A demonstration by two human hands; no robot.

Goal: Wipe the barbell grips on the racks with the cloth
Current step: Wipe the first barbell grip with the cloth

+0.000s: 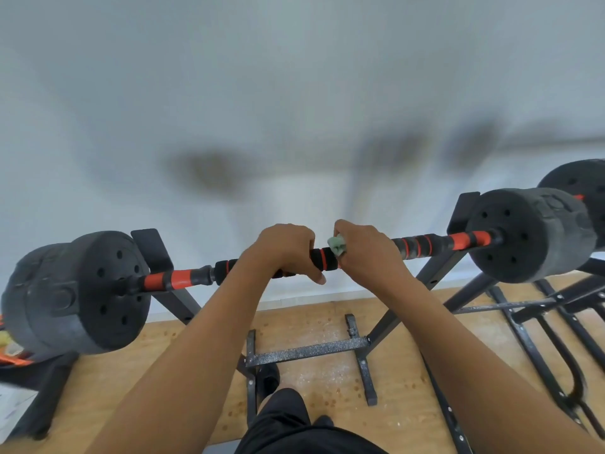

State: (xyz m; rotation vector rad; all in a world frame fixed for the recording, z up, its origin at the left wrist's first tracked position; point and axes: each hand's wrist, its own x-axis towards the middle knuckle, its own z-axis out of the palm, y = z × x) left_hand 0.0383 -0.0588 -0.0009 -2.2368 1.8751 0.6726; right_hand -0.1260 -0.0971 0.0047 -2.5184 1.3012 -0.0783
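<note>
Green crumpled cloth (337, 244), clenched in right hand (366, 253), should encircle black-orange foam barbell grip (322, 257), stroking toward three o'clock; left hand (284, 250) grasps it steady.

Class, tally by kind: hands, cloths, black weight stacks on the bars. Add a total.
1 green cloth
2 hands: left hand gripping the barbell grip, right hand holding the cloth
3 black weight stacks
Total: 6
</note>
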